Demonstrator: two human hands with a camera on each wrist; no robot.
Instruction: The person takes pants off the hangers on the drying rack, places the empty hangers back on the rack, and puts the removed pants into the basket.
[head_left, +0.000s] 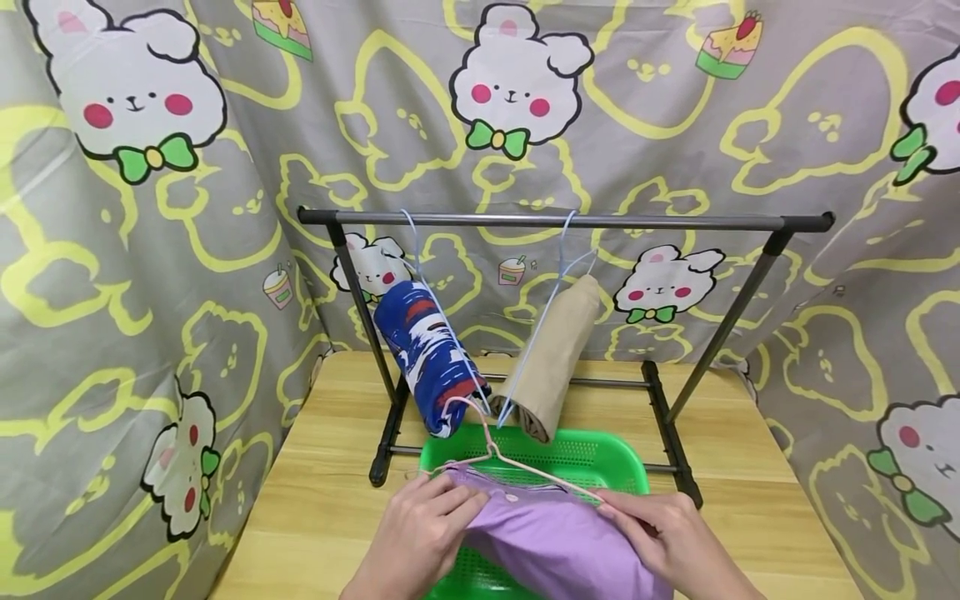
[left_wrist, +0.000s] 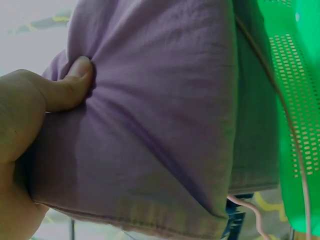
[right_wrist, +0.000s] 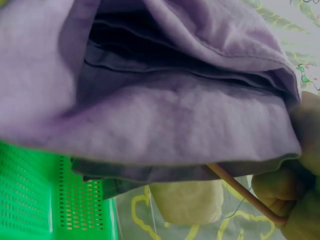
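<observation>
A purple garment (head_left: pixel 555 533) with a small button is held up over the green basket. Its folded layers show in the right wrist view. My left hand (head_left: pixel 423 529) grips the garment's left side; in the left wrist view the thumb (left_wrist: pixel 77 82) presses into the purple cloth (left_wrist: pixel 150 100). A pink hanger (head_left: pixel 491 450) lies along the garment's upper edge, its hook pointing up and left. At the hanger's right end my right hand (head_left: pixel 667 529) pinches the pink bar (right_wrist: pixel 245 192), close against the cloth. The fingers beneath the garment are partly hidden.
The green basket (head_left: pixel 630 467) stands on the wooden table (head_left: pixel 300 500). Behind it is a dark metal rack (head_left: pixel 675 222). From blue hangers hang a blue patterned garment (head_left: pixel 427 350) and a beige garment (head_left: pixel 562 350). A rabbit-print curtain (head_left: pixel 645 142) surrounds the table.
</observation>
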